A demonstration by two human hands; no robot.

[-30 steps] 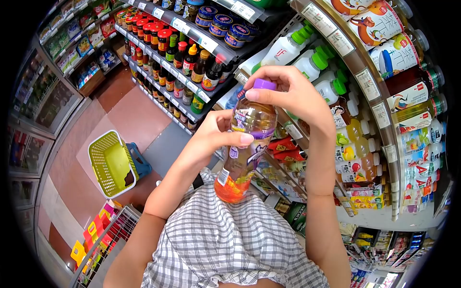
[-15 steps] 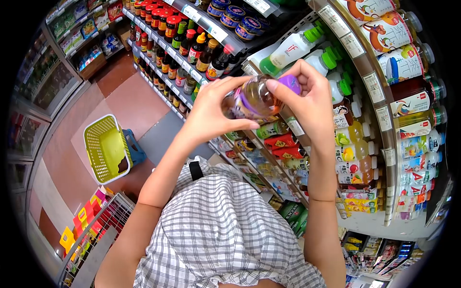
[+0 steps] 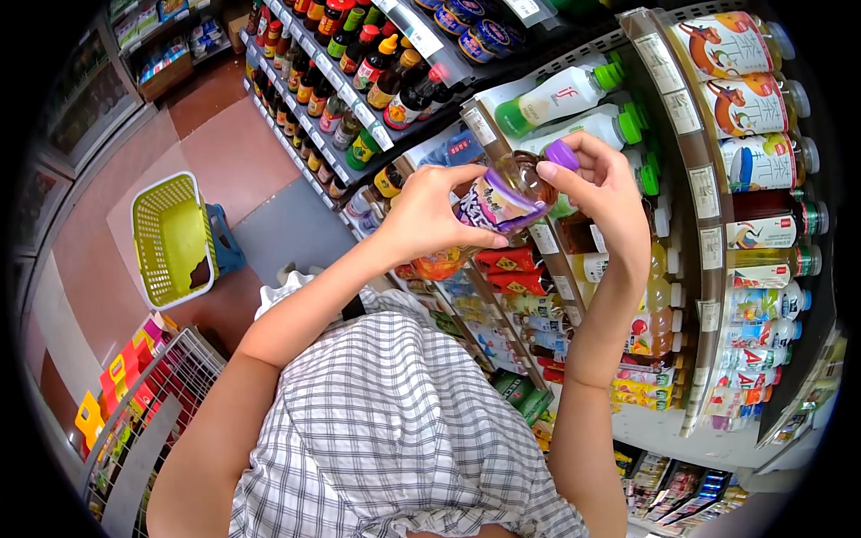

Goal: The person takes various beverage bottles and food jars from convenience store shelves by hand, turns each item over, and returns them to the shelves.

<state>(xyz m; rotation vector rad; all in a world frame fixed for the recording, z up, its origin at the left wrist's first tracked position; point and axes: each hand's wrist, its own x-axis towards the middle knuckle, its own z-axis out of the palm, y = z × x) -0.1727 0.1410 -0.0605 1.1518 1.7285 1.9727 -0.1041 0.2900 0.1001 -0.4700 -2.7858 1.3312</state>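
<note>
A clear drink bottle [image 3: 502,204] with a purple label and a purple cap [image 3: 562,154] is held up in front of the shelves. It lies tilted, its cap end pointing up and to the right. My left hand [image 3: 432,212] is closed around the bottle's body from the left, with the thumb along the near side. At the neck end, my right hand [image 3: 599,184] grips with its thumb just below the cap; its other fingers are bent behind and partly hidden. Brownish liquid shows through the clear shoulder.
Drink bottles with green caps [image 3: 560,99] lie on the shelf just behind my hands. Sauce bottles [image 3: 372,67] line the shelves at the upper left. A yellow-green basket [image 3: 175,238] is on the floor to the left, near a wire rack [image 3: 166,403] of packages.
My view has shifted, and both hands with the bottle sit slightly further right and lower. The bottle has turned so its purple label faces me more. Both hands keep their hold.
</note>
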